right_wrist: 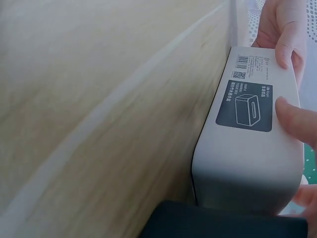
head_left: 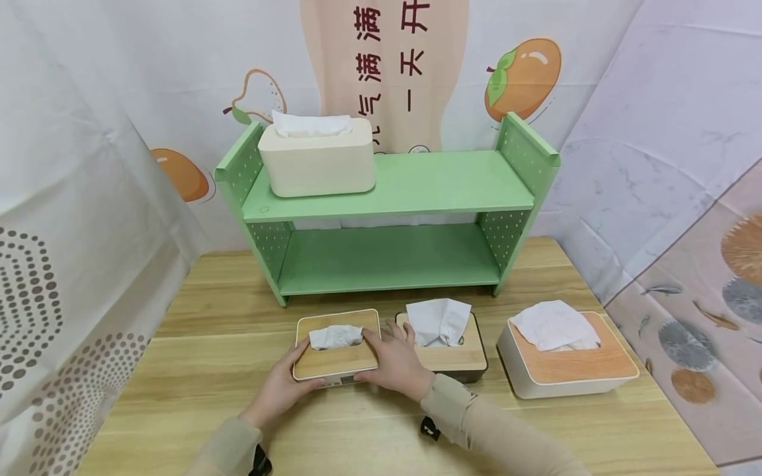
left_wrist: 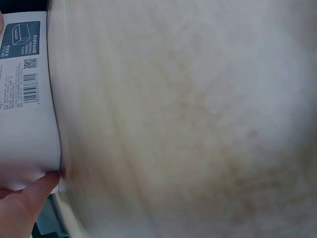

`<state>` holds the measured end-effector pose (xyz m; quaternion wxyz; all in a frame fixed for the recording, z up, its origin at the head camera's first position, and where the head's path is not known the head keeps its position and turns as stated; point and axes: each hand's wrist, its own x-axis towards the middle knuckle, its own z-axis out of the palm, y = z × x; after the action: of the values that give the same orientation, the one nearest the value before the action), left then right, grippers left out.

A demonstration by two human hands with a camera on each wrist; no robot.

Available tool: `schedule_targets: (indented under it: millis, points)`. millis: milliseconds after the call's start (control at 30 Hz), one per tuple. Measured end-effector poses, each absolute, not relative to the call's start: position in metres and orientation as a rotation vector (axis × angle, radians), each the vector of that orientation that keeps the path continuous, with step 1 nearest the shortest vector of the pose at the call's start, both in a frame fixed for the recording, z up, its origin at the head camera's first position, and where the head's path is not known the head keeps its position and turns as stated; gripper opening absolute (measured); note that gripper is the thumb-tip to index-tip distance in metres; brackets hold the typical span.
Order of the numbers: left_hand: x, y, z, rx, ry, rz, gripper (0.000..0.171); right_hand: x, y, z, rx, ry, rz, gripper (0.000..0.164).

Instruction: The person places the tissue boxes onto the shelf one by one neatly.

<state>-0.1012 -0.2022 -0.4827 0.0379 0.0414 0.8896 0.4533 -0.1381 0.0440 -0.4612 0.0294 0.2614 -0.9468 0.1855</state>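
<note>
A small white tissue box with a light wooden lid stands on the table, a tissue poking from its slot. My left hand grips its left end, with the thumb on the front face. On the right end, my right hand holds it the same way, thumb in front and fingers over the lid's edge. In the right wrist view the box's front shows a dark label and a barcode, with both thumbs against it. Just right of my right hand is a dark tissue box with a wooden lid.
A white tissue box with an orange-brown lid stands at the right. Behind is a green two-tier rack, with a cream tissue box on its upper shelf at the left. Patterned cloths hang around the wooden table.
</note>
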Motion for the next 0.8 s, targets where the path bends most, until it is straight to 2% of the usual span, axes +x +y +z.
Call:
schedule_targets:
  millis: [400, 800]
  points:
    - [-0.104, -0.204, -0.480, 0.047, 2.682, 1.493, 0.091, -0.141, 0.039, -0.458, 0.745, -2.871, 0.768, 0.077]
    - [-0.107, -0.204, -0.455, 0.038, 2.728, 1.468, 0.089, -0.142, 0.037, -0.451, 0.674, -2.774, 1.085, 0.078]
